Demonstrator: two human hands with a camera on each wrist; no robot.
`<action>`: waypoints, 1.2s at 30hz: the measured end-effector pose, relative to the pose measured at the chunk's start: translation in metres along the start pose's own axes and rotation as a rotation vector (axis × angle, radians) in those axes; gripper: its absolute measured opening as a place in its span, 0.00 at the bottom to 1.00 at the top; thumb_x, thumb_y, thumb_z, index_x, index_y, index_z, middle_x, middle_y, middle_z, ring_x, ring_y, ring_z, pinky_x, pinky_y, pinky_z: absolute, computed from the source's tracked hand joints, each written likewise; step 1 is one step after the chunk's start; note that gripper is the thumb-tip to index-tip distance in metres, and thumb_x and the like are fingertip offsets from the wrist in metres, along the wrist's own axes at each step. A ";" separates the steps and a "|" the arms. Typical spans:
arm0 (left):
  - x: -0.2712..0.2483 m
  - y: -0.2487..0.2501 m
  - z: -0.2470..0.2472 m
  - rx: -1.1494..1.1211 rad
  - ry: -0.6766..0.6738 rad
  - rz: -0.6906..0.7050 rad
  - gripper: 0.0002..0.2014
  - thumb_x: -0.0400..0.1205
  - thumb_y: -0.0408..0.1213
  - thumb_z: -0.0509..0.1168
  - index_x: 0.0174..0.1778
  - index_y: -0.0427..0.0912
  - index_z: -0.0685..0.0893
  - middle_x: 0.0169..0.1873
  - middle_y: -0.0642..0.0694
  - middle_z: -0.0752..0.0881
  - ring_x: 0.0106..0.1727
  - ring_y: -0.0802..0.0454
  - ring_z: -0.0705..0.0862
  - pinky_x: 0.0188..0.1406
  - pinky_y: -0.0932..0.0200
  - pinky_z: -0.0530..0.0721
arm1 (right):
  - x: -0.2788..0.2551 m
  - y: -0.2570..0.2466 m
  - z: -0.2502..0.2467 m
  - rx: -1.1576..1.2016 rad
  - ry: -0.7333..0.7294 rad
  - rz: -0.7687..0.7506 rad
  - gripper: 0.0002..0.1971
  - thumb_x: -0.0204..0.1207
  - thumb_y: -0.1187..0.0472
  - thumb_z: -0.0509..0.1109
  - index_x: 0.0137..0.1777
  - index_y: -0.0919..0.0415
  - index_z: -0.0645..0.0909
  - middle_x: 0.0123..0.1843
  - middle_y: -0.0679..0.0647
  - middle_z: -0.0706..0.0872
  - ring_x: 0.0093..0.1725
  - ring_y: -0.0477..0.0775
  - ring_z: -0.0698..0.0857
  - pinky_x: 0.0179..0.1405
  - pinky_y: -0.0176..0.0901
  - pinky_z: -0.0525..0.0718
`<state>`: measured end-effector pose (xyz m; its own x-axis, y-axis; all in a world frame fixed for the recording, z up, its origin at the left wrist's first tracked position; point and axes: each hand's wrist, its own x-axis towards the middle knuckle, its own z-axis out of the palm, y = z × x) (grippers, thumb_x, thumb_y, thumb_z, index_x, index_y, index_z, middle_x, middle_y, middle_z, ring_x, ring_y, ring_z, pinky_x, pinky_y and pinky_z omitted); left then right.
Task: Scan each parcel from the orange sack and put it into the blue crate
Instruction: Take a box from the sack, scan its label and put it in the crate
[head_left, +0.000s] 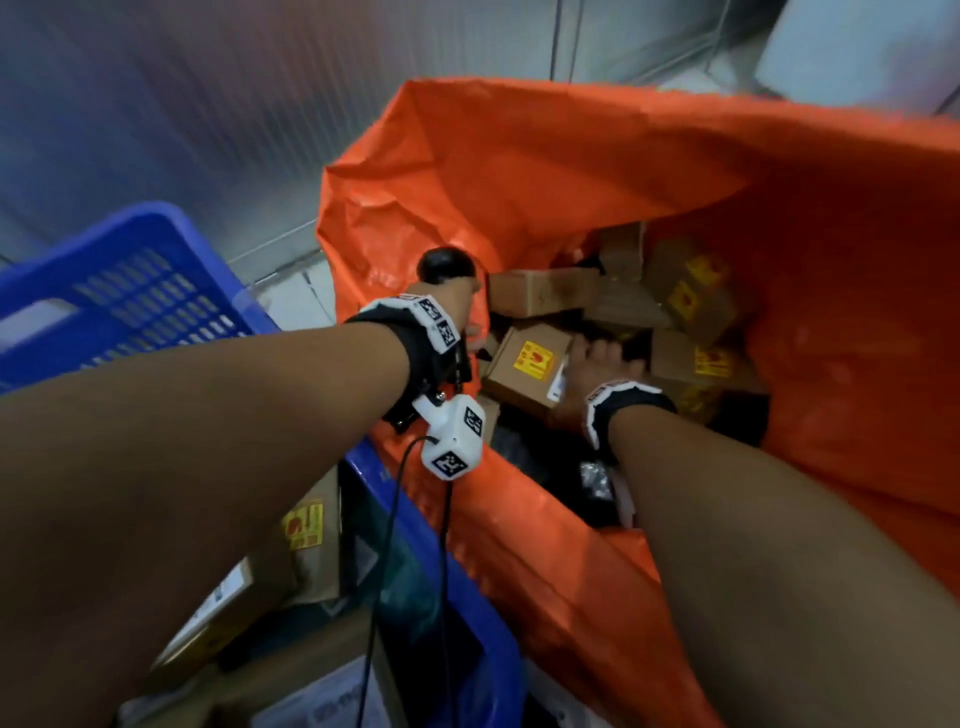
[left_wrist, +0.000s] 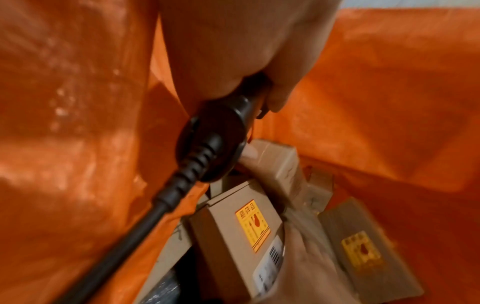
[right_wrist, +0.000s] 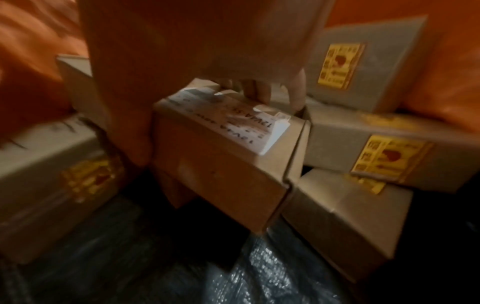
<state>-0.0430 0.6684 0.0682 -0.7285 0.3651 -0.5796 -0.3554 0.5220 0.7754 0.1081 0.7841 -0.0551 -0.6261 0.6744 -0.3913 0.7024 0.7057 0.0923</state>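
Note:
The orange sack (head_left: 597, 171) stands open and holds several brown cardboard parcels with yellow stickers. My right hand (head_left: 592, 374) reaches into it and grips one small parcel (head_left: 524, 364), fingers over its far edge and thumb on the near side. That parcel (right_wrist: 226, 156) carries a white label on top, and in the left wrist view the same parcel (left_wrist: 233, 232) shows its yellow sticker. My left hand (head_left: 457, 312) holds the black corded scanner (head_left: 444, 265) at the sack's left rim; the scanner's handle (left_wrist: 215, 144) and cable fill that view. The blue crate (head_left: 467, 597) sits at the lower left.
A second blue crate (head_left: 119, 291) stands at the far left. Several parcels (head_left: 301, 525) lie in the near crate. Dark plastic-wrapped packages (right_wrist: 233, 273) lie at the sack's bottom. Other stickered boxes (right_wrist: 389, 156) are stacked right of the held parcel. A pale wall rises behind.

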 end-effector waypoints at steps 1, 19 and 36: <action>-0.014 0.013 -0.009 0.042 -0.028 0.048 0.13 0.85 0.38 0.69 0.37 0.52 0.77 0.58 0.33 0.87 0.57 0.34 0.89 0.53 0.39 0.91 | -0.013 0.001 -0.022 -0.014 -0.009 -0.015 0.61 0.61 0.31 0.74 0.86 0.61 0.48 0.76 0.63 0.68 0.75 0.67 0.68 0.63 0.66 0.73; -0.284 0.114 -0.292 -0.308 0.184 0.524 0.20 0.73 0.45 0.82 0.53 0.36 0.89 0.42 0.41 0.92 0.31 0.48 0.90 0.30 0.53 0.91 | -0.283 -0.144 -0.381 0.121 0.718 -0.449 0.65 0.50 0.34 0.80 0.84 0.55 0.52 0.72 0.60 0.73 0.73 0.66 0.72 0.67 0.70 0.76; -0.294 -0.052 -0.522 -0.709 0.413 0.506 0.21 0.80 0.40 0.77 0.66 0.33 0.86 0.52 0.40 0.91 0.28 0.52 0.87 0.30 0.61 0.88 | -0.308 -0.301 -0.334 0.520 0.096 -0.580 0.54 0.73 0.33 0.73 0.87 0.62 0.50 0.83 0.62 0.69 0.75 0.66 0.76 0.65 0.58 0.83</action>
<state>-0.1156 0.1316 0.3288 -0.9932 0.0484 -0.1060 -0.1150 -0.2595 0.9589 -0.0233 0.4364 0.3436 -0.9513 0.2617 -0.1629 0.3077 0.7746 -0.5526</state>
